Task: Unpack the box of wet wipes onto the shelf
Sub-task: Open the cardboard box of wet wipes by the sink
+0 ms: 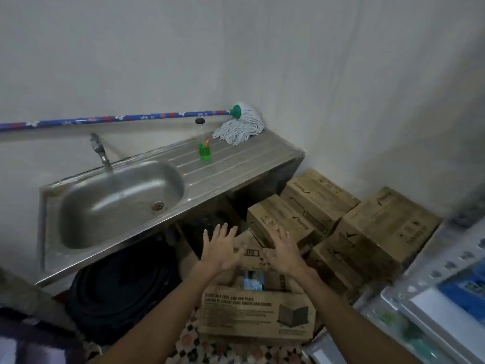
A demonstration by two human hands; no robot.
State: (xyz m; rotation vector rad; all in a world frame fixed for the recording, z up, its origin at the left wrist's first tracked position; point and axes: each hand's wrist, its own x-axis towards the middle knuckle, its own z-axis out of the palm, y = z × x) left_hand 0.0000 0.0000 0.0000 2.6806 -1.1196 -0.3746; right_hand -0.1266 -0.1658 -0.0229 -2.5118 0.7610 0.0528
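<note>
A brown cardboard box [256,313] with printed text stands on the floor in front of me, its top flaps parted and a bluish pack [253,281] showing inside. My left hand [220,248] and my right hand [284,252] are stretched out above the box's far flaps, fingers spread, holding nothing. Whether they touch the cardboard I cannot tell. At the right edge runs a white metal shelf [430,274] holding blue packs [467,290].
Several closed brown boxes [367,227] are stacked behind the open one, against the wall. A steel sink unit [236,177] stands to the left with a green bottle [204,145] and a mop [241,124] on it. Black hose coils [123,287] lie under the sink.
</note>
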